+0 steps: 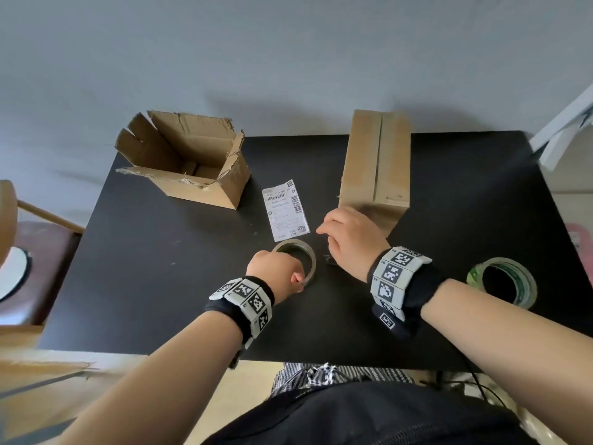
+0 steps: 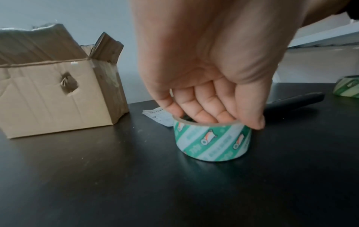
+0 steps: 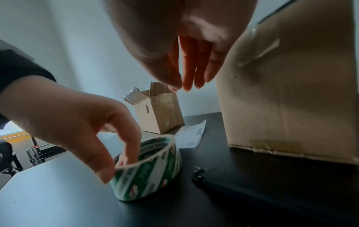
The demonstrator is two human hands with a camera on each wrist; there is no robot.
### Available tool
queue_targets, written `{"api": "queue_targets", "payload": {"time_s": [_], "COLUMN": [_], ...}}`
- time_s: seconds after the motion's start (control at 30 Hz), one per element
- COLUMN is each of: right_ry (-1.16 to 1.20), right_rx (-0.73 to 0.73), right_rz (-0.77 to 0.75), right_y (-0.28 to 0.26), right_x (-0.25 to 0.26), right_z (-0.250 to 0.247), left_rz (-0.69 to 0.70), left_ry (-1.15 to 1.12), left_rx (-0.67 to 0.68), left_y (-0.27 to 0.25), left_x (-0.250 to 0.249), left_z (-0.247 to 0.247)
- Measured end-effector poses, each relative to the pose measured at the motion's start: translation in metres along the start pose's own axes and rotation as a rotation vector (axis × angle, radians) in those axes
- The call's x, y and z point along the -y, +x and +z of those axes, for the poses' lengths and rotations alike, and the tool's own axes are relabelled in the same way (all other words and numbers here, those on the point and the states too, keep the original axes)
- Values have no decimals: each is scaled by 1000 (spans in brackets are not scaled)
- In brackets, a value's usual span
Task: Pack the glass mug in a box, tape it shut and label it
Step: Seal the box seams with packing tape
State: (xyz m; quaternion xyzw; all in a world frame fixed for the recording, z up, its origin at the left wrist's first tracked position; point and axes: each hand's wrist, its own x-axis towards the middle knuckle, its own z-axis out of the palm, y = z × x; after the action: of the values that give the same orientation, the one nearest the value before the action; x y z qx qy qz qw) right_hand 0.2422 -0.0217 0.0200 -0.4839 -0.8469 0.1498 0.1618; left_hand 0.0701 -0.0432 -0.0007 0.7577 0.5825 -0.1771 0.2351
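Note:
A green-and-white patterned tape roll stands on the black table. My left hand pinches its wall, fingers inside the ring and thumb outside. My right hand hovers above the table with straight fingers and holds nothing. It is just in front of a tall closed cardboard box. A white printed label lies flat between the boxes. No glass mug shows in any view.
An open, torn cardboard box sits at the table's back left. A second tape roll lies at the right. A slim black tool lies under my right hand. A wooden chair stands left of the table.

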Motion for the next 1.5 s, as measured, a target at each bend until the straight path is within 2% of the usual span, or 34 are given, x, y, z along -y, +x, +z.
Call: {"api": "queue_targets", "payload": {"time_s": [0.13,0.23,0.4,0.53,0.77,0.93,1.03,1.13,1.2,1.27,1.43,1.5], "right_ry": [85,179,357,317,198,260,496,753,783,778,836,979], "right_rx": [212,275,223,134,-41,-155,-46,112,123,124,178,210], "right_rz": [171,239,333,331,246,160,303,402,401,391,435,487], "right_y": [-3,-3,2,6,7,3,7,13,16,18,23,25], "right_x": [-3,2,15,21,23,24,24,26,28,29,26,24], "right_z": [-4,-8,-17,-19,-19,-30,-42,-53,-58,-63,-77,-79], "left_rz": [5,16,45,31,50,27,16,75,102,112,124,137], "left_ry": [-211,-503,-764,-925,-1015,-1165,-1251,-1117,-1047,-1087,-1203,-1243], "left_rx": [-101,-193,-220,-245,-288,-243,-215,-286,-317,-307,-205,-154], "left_y": [-3,-7,-14,-17,-20,-25,-29,-31,-35,-36,-35,-35], "left_x": [5,11,13,6,2,0,1,-1,-5,-6,-1,0], "left_z": [-8,-21,-40,-51,-63,-70,-77,-80,-81,-82,-91,-96]}}
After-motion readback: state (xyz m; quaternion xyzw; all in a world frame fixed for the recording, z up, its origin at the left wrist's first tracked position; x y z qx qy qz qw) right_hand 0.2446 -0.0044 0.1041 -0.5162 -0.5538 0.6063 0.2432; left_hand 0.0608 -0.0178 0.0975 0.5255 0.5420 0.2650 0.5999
